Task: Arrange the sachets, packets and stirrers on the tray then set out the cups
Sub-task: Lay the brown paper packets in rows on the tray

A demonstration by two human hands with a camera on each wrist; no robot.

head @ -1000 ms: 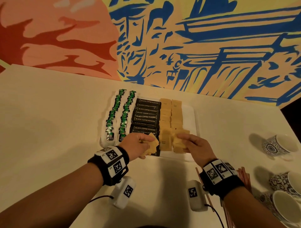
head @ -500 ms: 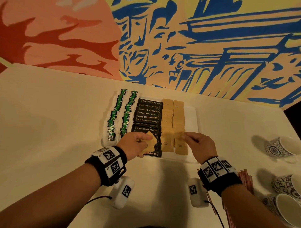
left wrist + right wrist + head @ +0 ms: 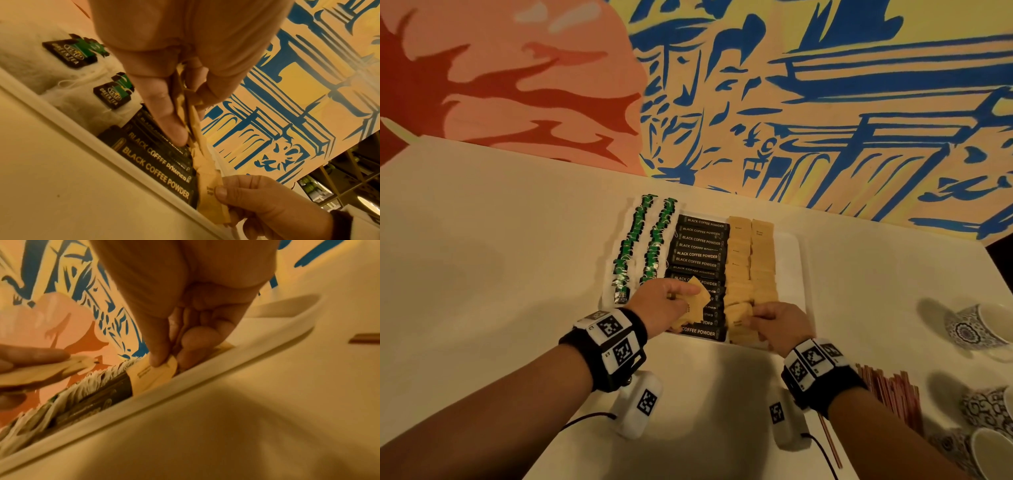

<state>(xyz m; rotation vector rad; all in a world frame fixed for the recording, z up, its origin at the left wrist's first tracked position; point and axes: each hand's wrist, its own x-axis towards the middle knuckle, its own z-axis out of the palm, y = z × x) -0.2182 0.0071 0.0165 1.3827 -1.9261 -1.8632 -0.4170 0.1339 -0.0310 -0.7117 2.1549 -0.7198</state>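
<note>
A white tray [image 3: 796, 263] holds two rows of green tea bags [image 3: 640, 240], a column of black coffee powder sachets [image 3: 698, 255] and two columns of brown sugar packets [image 3: 751, 260]. My left hand [image 3: 664, 303] hovers over the tray's near edge and pinches a small stack of brown packets [image 3: 697, 303] [image 3: 190, 126]. My right hand [image 3: 774, 323] pinches one brown packet [image 3: 152, 378] [image 3: 209, 194] at the near end of the sugar columns, low against the tray rim [image 3: 185, 382]. Red-brown stirrers [image 3: 890, 394] lie on the table by my right forearm.
Patterned cups [image 3: 976, 329] [image 3: 989, 411] [image 3: 983, 452] lie or stand at the table's right edge. The painted wall [image 3: 722, 85] rises right behind the tray. The tray's right strip beside the sugar columns is bare. The pale tabletop [image 3: 482, 257] spreads left.
My right hand has drawn back from mid-column to the tray's near edge with a brown packet. The left hand has stayed in place with its stack.
</note>
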